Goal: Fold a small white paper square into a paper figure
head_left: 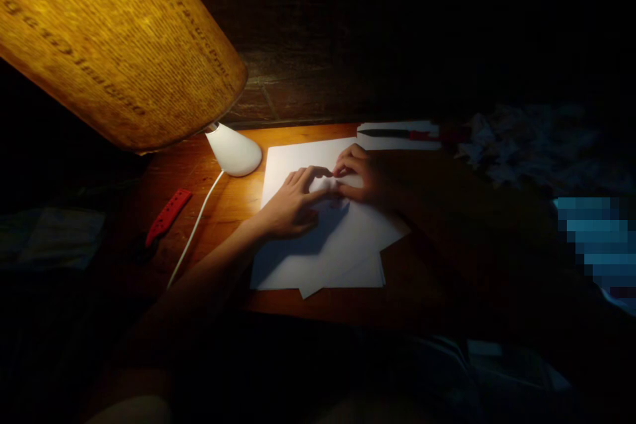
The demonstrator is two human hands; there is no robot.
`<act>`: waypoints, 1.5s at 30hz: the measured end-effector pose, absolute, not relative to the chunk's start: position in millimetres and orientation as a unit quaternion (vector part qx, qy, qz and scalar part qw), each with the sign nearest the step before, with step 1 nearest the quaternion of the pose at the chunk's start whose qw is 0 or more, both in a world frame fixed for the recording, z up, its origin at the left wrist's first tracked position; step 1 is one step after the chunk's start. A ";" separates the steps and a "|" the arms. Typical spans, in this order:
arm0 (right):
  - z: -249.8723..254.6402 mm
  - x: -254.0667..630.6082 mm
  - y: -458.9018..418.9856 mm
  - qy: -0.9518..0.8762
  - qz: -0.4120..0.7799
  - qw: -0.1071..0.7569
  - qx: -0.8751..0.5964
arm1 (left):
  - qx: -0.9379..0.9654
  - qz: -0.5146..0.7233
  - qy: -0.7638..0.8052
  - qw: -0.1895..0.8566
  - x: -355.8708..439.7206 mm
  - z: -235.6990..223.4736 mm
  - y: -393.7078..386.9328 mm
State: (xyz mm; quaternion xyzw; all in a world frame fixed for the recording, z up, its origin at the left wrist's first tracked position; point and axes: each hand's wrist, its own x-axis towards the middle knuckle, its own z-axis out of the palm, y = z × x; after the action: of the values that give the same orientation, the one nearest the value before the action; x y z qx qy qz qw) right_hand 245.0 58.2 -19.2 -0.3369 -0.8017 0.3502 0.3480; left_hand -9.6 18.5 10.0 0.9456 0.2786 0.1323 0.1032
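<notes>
Hands (pixel 292 202) over white paper (pixel 322 268), glowing lampshade (pixel 129 46)

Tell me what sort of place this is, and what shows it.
Probably a desk or worktable in a dark room: a glowing lamp stands on a wooden tabletop, and sheets of white paper lie under the person's left hand and right hand.

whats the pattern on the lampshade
Dark printed lettering on a fine-lined golden lampshade, best seen in the head view.

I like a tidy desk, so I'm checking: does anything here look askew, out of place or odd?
The white sheets lie askew, corners jutting at different angles. Behind them, a red-handled knife lies across paper, its blade seemingly bare. Crumpled paper seems heaped untidily in the dark at right.
</notes>
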 end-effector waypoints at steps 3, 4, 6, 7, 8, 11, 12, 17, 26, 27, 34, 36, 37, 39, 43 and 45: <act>-18.3 244.8 56.3 -0.806 0.346 0.338 -0.340 | 0.943 0.144 0.284 0.098 -11.9 9.9 18.8; -18.4 244.7 56.1 -0.807 0.343 0.336 -0.343 | 0.942 0.148 0.284 0.102 -12.1 10.5 19.0; -19.4 244.4 56.1 -0.805 0.337 0.340 -0.350 | 0.937 0.161 0.292 0.108 -11.6 12.2 19.1; -20.0 244.4 56.3 -0.805 0.334 0.342 -0.352 | 0.932 0.169 0.301 0.111 -11.0 13.0 19.0; -20.4 244.4 56.5 -0.804 0.332 0.347 -0.351 | 0.925 0.176 0.316 0.114 -10.2 13.8 18.7; -19.2 245.2 56.5 -0.801 0.330 0.372 -0.333 | 0.898 0.194 0.376 0.120 -7.4 14.0 17.7; -17.7 245.5 55.9 -0.798 0.329 0.386 -0.327 | 0.889 0.199 0.395 0.121 -6.9 13.2 17.6; -4.8 241.7 45.8 -0.763 0.340 0.433 -0.339 | 0.839 0.271 0.445 0.156 -8.8 2.8 19.3; 7.7 218.7 25.6 -0.678 0.445 0.468 -0.351 | 0.684 0.424 0.347 0.482 3.2 -7.4 20.1; 8.0 218.5 25.3 -0.678 0.457 0.459 -0.347 | 0.676 0.424 0.340 0.498 4.5 -6.7 19.8; 10.5 225.4 32.7 -0.710 0.433 0.411 -0.372 | 0.652 0.415 0.347 0.531 2.3 -2.1 21.0; 9.5 226.8 35.2 -0.717 0.418 0.411 -0.378 | 0.651 0.420 0.358 0.522 1.1 -2.6 21.6; 8.9 227.5 36.1 -0.717 0.420 0.408 -0.379 | 0.647 0.427 0.362 0.517 0.6 -3.4 21.9; 8.3 228.8 37.1 -0.717 0.444 0.386 -0.374 | 0.645 0.431 0.376 0.507 -0.2 -5.4 22.4; 11.4 230.7 35.8 -0.738 0.474 0.312 -0.367 | 0.704 0.401 0.417 0.411 -2.2 -7.2 22.3; 15.0 230.5 33.6 -0.761 0.437 0.281 -0.389 | 0.762 0.374 0.433 0.305 -3.1 -5.1 21.5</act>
State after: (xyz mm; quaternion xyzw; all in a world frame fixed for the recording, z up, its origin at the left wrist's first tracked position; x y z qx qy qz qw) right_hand 230.5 33.6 15.0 -0.3888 -0.7610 0.4366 0.2812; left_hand -3.1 21.5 -5.1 0.7617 0.4328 0.3737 0.3046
